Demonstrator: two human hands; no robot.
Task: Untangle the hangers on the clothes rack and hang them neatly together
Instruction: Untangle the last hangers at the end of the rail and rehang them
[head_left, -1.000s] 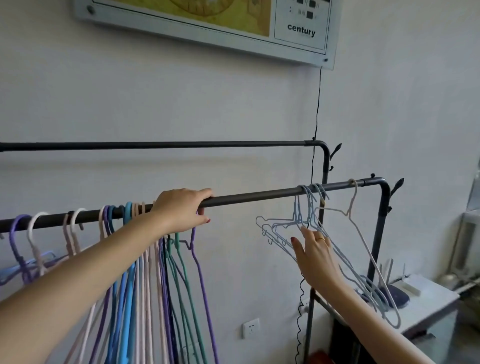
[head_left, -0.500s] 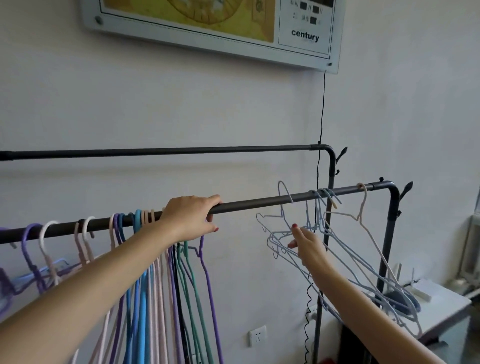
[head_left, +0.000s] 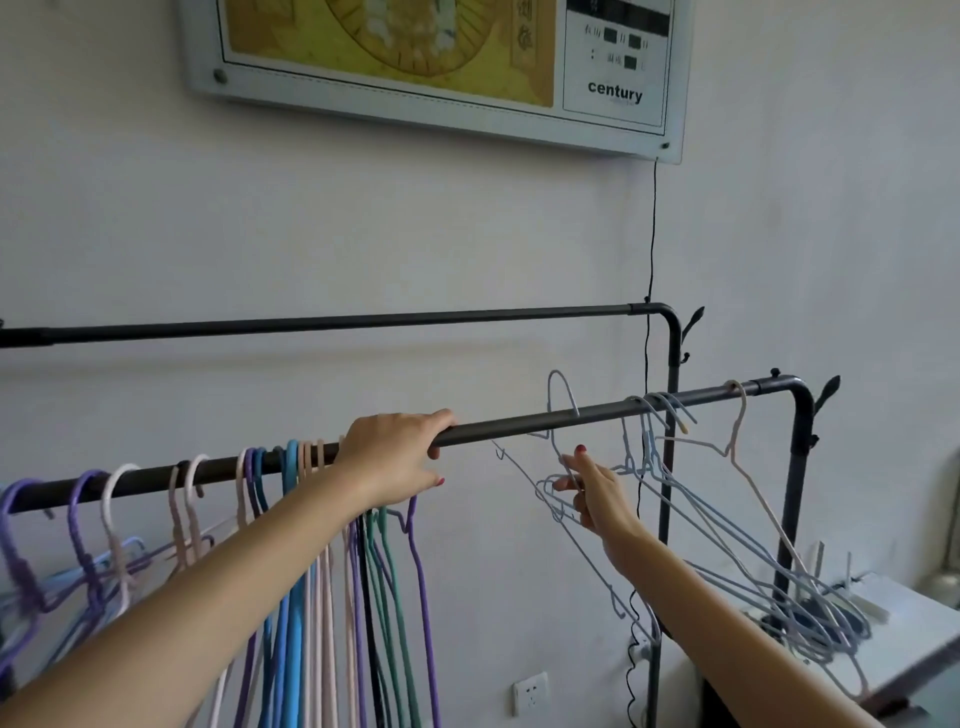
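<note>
1. Pale wall (head_left: 363, 218) fills the background of the single head view, with a framed panel (head_left: 415, 52) hung high on it and a thin black cord (head_left: 653, 234) running down from the panel's corner.
2. A dark clothes rack stands before the wall: a back rail (head_left: 337, 325) higher up and a front rail (head_left: 519, 423) nearer the person.
3. A tidy bunch of coloured hangers (head_left: 322, 597) hangs on the front rail at the left, with a few looser purple and pink ones further left.
4. A tangle of pale blue hangers (head_left: 727, 545) hangs near the rail's right end, and a pink hanger (head_left: 748, 467) sits just beside them.
5. One blue hanger (head_left: 563, 395) is lifted, its hook standing above the rail and apparently off it.
6. Likely risk: its lower wire looks crossed with its neighbours, so a sideways pull could drag the tangle along or tip other hooks off.
7. The left hand (head_left: 395, 457) reaches forward with the arm extended, fingers curled over the front rail and clasping it just beside the tidy bunch.
8. The right hand (head_left: 592, 493) is raised below the rail, pinching the lifted hanger's neck, index finger pointing up.
</note>
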